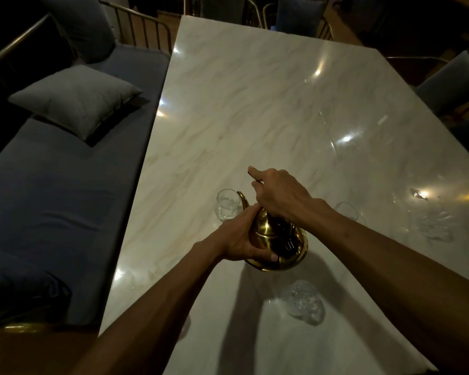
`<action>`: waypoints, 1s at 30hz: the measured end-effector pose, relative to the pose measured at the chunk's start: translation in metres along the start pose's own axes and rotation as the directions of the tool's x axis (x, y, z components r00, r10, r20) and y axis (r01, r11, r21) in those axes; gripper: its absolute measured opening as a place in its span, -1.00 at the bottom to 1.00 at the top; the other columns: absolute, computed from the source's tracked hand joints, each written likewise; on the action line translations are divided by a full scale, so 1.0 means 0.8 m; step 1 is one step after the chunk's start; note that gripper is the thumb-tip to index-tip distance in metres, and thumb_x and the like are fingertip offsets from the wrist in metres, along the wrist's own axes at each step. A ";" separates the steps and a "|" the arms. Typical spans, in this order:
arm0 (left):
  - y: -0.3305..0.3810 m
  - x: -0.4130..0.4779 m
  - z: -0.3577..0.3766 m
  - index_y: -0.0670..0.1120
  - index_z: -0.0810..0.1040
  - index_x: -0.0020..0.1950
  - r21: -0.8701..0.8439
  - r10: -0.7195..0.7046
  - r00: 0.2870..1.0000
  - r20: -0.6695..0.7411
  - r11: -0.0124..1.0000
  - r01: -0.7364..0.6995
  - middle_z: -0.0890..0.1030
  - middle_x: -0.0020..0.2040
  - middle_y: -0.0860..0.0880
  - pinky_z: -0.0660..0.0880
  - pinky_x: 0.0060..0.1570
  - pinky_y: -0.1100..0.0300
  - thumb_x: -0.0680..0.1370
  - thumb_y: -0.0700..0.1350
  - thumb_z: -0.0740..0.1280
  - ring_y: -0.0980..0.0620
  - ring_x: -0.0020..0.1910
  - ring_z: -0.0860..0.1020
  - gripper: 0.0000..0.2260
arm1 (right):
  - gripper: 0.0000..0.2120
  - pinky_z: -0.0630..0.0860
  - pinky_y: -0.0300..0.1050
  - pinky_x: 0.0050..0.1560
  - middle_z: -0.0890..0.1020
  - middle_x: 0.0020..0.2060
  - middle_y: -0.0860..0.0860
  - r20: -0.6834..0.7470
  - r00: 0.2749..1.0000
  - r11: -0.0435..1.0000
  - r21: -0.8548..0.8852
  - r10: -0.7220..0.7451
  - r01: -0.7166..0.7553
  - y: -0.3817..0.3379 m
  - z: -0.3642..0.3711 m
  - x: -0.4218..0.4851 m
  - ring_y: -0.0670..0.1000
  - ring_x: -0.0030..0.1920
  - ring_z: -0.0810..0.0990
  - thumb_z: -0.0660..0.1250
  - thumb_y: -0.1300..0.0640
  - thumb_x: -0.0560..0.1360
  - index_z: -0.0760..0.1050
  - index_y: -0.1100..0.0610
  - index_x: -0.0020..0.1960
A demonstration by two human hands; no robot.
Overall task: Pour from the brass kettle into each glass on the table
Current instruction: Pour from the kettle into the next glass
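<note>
Head view, brass kettle (276, 239): held just above the marble table (255, 104), tipped toward the far-left glass (226, 204); the curved spout ends over that glass's rim. No stream can be made out.
Head view, left hand (238, 239): wrapped round the kettle's body from the left, thumb across the lower belly, steadying it.
Head view, right hand (279, 194): closed over the kettle's top, at the handle or lid; index finger stretched forward. The exact grip is hidden.
Head view, other glasses: near glass (303, 301), right glass (347, 211), far-right glass (433, 226), all standing apart on the table.
Handling, judged: polished rigid metal, likely slippery and heavy if full; best carried by the handle, with the body supported.
Glasses, judged: thin, fragile, easily knocked by the spout.
</note>
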State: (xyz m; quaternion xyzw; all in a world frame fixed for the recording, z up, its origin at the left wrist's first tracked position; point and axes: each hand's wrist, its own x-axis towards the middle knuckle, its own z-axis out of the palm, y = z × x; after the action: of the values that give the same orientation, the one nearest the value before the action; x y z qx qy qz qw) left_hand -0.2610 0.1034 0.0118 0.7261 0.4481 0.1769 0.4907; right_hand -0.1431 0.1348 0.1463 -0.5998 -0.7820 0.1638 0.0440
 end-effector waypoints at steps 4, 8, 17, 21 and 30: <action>0.005 -0.006 -0.005 0.13 0.13 0.65 0.045 0.006 1.000 -0.007 0.999 -0.006 0.41 0.57 0.04 0.47 0.47 -0.13 0.29 0.26 0.65 -0.05 0.50 0.45 0.08 | -0.57 0.51 -0.05 0.07 0.59 0.20 0.19 -0.053 0.999 1.000 0.028 0.014 -0.013 -0.003 -0.001 -0.014 0.15 0.10 0.59 0.11 0.11 0.64 0.28 0.06 0.50; 0.013 -0.014 -0.011 0.08 0.15 0.65 0.133 0.039 0.999 -0.011 0.990 -0.038 0.41 0.55 0.00 0.48 0.45 -0.14 0.27 0.25 0.66 -0.07 0.48 0.46 0.09 | -0.57 0.54 -0.06 0.07 0.63 0.14 0.19 -0.156 0.987 0.994 0.106 0.039 -0.022 -0.006 -0.004 -0.040 0.13 0.04 0.62 0.12 0.09 0.64 0.27 0.04 0.51; 0.059 -0.053 -0.005 -0.03 0.13 0.68 0.263 0.175 0.984 0.034 0.948 -0.178 0.36 0.58 -0.06 0.44 0.45 -0.23 0.22 0.34 0.58 -0.13 0.50 0.44 0.17 | -0.58 0.53 -0.14 0.08 0.63 0.19 0.15 -0.348 0.929 0.982 0.175 0.127 -0.069 -0.020 -0.016 -0.119 0.10 0.07 0.65 0.15 0.07 0.64 0.30 0.03 0.49; 0.073 -0.079 0.017 -0.01 0.11 0.69 0.255 0.226 0.968 0.108 0.935 -0.247 0.36 0.59 -0.04 0.46 0.44 -0.22 0.21 0.39 0.54 -0.12 0.50 0.44 0.19 | -0.57 0.49 -0.12 0.19 0.57 0.27 0.13 -0.379 0.903 0.972 0.187 0.203 -0.140 -0.030 -0.016 -0.170 0.11 0.18 0.60 0.16 0.06 0.63 0.30 0.03 0.49; 0.084 -0.140 0.097 0.09 0.06 0.70 0.176 0.245 0.923 0.296 0.936 -0.305 0.33 0.62 0.06 0.40 0.50 -0.21 0.18 0.44 0.54 -0.06 0.54 0.42 0.22 | -0.59 0.39 -0.29 0.07 0.52 0.33 0.08 -0.359 0.827 0.897 0.265 0.432 -0.354 -0.036 0.009 -0.288 0.07 0.23 0.56 0.15 0.06 0.64 0.31 -0.04 0.49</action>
State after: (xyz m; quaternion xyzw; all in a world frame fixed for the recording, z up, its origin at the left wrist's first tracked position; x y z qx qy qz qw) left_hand -0.2352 -0.0396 0.0553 0.8487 0.2870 0.0937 0.4342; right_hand -0.1078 -0.0929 0.1780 -0.7622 -0.5953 0.1129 0.2280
